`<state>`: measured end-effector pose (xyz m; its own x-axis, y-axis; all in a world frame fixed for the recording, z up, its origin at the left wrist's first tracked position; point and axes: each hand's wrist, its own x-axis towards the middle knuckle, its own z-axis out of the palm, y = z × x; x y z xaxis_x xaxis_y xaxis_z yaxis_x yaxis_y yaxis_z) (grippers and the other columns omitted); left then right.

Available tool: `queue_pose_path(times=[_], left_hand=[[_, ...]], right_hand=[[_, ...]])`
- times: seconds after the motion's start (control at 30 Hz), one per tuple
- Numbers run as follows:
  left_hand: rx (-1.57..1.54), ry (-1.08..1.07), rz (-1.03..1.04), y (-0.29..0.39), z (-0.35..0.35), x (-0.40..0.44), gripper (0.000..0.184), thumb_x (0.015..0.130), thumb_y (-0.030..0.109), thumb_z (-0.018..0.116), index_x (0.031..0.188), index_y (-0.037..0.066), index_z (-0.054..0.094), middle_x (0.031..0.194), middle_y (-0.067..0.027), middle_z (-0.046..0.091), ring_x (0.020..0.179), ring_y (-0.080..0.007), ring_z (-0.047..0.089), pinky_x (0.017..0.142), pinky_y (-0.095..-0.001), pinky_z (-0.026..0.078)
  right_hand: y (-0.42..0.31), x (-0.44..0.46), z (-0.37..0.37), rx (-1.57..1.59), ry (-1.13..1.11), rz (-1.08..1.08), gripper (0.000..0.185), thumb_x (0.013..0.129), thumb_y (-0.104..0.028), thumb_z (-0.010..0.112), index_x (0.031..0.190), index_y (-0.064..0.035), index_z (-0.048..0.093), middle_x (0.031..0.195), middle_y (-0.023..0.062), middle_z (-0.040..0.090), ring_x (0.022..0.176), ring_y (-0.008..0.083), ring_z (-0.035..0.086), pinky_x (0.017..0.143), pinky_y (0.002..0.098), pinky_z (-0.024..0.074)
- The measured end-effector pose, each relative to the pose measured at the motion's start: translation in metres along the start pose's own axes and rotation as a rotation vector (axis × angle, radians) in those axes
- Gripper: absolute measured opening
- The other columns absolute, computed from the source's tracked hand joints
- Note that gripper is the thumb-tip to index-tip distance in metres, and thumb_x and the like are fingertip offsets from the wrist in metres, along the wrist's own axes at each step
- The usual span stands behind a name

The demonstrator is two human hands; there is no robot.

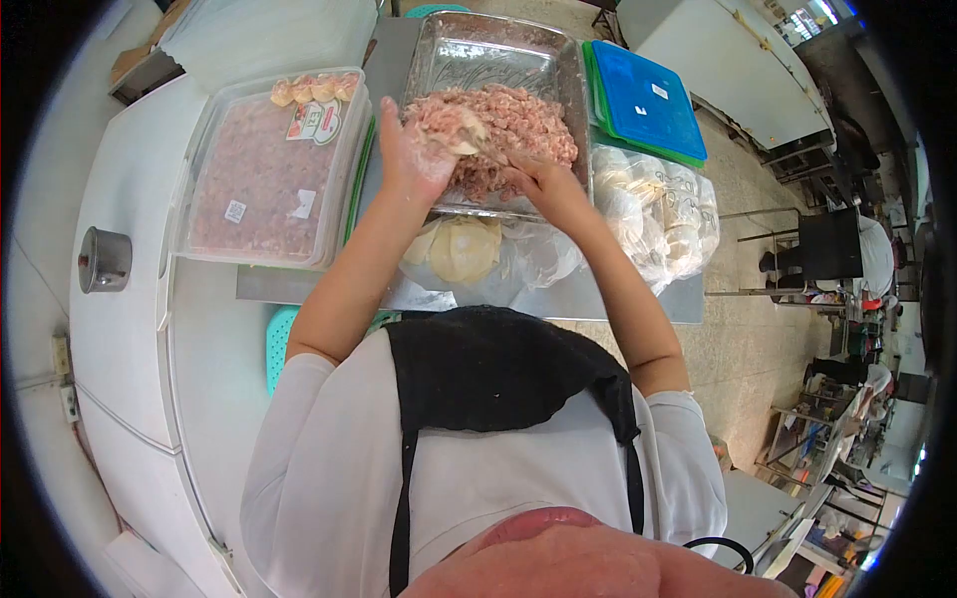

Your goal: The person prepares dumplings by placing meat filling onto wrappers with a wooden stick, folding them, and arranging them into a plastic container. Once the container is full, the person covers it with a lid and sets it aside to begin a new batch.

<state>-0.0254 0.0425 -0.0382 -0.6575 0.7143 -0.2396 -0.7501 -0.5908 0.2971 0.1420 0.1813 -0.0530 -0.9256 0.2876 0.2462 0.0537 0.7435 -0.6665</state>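
My left hand (414, 164) is palm up at the left side of a metal tray (481, 32), its thumb stretched out. Across its palm and fingers lies a pale dough wrapper (465, 147) topped with minced meat. My right hand (546, 187) is closed around the handle of a slim spatula (488, 151), whose tip touches the filling at the wrapper. Beneath both hands, a heap of raw minced meat (523, 125) fills the near half of the tray. Stacked round dough wrappers (467, 251) lie in clear plastic just below the tray.
On the left stands a lidded clear container (264, 174) of minced meat with finished dumplings (314, 88) at its far edge. Bagged dough pieces (658, 214) and blue and green lids (648, 100) sit right. A metal cup (105, 261) rests on a white surface.
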Motion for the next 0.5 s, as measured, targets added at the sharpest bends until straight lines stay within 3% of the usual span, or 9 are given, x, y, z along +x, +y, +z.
queue_pose_path(times=[0.03, 0.07, 0.17, 0.27, 0.3, 0.37, 0.5], left_hand=[[-0.025, 0.004, 0.047, -0.002, -0.017, 0.010, 0.075, 0.097, 0.057, 0.033, 0.139, -0.005, 0.032, 0.136, -0.0218, 0.045, 0.128, -0.0362, 0.042, 0.111, -0.0505, 0.031], [-0.001, 0.011, 0.051, -0.005, -0.032, 0.017, 0.072, 0.094, 0.061, 0.037, 0.126, -0.003, 0.046, 0.130, -0.0190, 0.051, 0.120, -0.0315, 0.050, 0.107, -0.0446, 0.036], [0.041, 0.039, 0.072, -0.014, -0.018, 0.009, 0.072, 0.096, 0.059, 0.033, 0.132, -0.003, 0.040, 0.135, -0.0218, 0.045, 0.126, -0.0357, 0.044, 0.108, -0.0521, 0.033], [0.012, 0.143, 0.078, -0.023, 0.022, -0.009, 0.070, 0.094, 0.060, 0.038, 0.127, -0.001, 0.045, 0.132, -0.0214, 0.048, 0.124, -0.0366, 0.046, 0.108, -0.0511, 0.034], [0.007, 0.144, 0.087, -0.024, 0.020, -0.008, 0.070, 0.094, 0.060, 0.038, 0.127, -0.001, 0.045, 0.132, -0.0214, 0.048, 0.124, -0.0366, 0.046, 0.108, -0.0511, 0.034], [-0.022, 0.156, 0.068, -0.024, 0.011, -0.004, 0.068, 0.092, 0.058, 0.047, 0.124, -0.002, 0.048, 0.127, -0.0206, 0.052, 0.119, -0.0375, 0.048, 0.106, -0.0530, 0.035], [0.055, 0.061, 0.090, -0.032, 0.002, 0.013, 0.064, 0.091, 0.055, 0.051, 0.118, -0.003, 0.052, 0.125, -0.0180, 0.053, 0.115, -0.0347, 0.052, 0.100, -0.0542, 0.041]], right_hand=[[0.000, 0.001, -0.009, -0.211, -0.018, -0.104, 0.026, 0.093, -0.025, 0.058, 0.112, -0.0076, 0.065, 0.081, 0.0140, 0.065, 0.070, 0.0323, 0.064, 0.063, 0.0414, 0.0489], [-0.039, 0.001, -0.036, -0.383, -0.237, 0.183, 0.028, 0.092, -0.024, 0.057, 0.115, -0.0095, 0.064, 0.101, 0.0204, 0.065, 0.087, 0.0409, 0.062, 0.075, 0.0477, 0.0488], [-0.038, -0.008, -0.039, -0.370, -0.095, 0.061, 0.029, 0.093, -0.025, 0.055, 0.116, -0.0085, 0.063, 0.103, 0.0195, 0.065, 0.087, 0.0389, 0.063, 0.074, 0.0469, 0.0499], [-0.012, -0.004, -0.027, -0.338, -0.063, -0.136, 0.031, 0.092, -0.024, 0.056, 0.119, -0.0081, 0.061, 0.094, 0.0189, 0.065, 0.085, 0.0383, 0.063, 0.071, 0.0465, 0.0509], [-0.012, -0.004, -0.036, -0.337, -0.068, -0.145, 0.031, 0.092, -0.024, 0.056, 0.119, -0.0081, 0.061, 0.094, 0.0189, 0.065, 0.085, 0.0383, 0.063, 0.071, 0.0465, 0.0509], [-0.040, 0.001, -0.069, -0.675, -0.284, 0.033, 0.033, 0.092, -0.021, 0.056, 0.121, -0.0076, 0.059, 0.087, 0.0178, 0.063, 0.082, 0.0380, 0.063, 0.070, 0.0461, 0.0513], [-0.031, -0.005, -0.055, -0.429, -0.065, -0.175, 0.034, 0.091, -0.019, 0.056, 0.123, -0.0084, 0.057, 0.084, 0.0167, 0.061, 0.080, 0.0368, 0.063, 0.068, 0.0457, 0.0513]])
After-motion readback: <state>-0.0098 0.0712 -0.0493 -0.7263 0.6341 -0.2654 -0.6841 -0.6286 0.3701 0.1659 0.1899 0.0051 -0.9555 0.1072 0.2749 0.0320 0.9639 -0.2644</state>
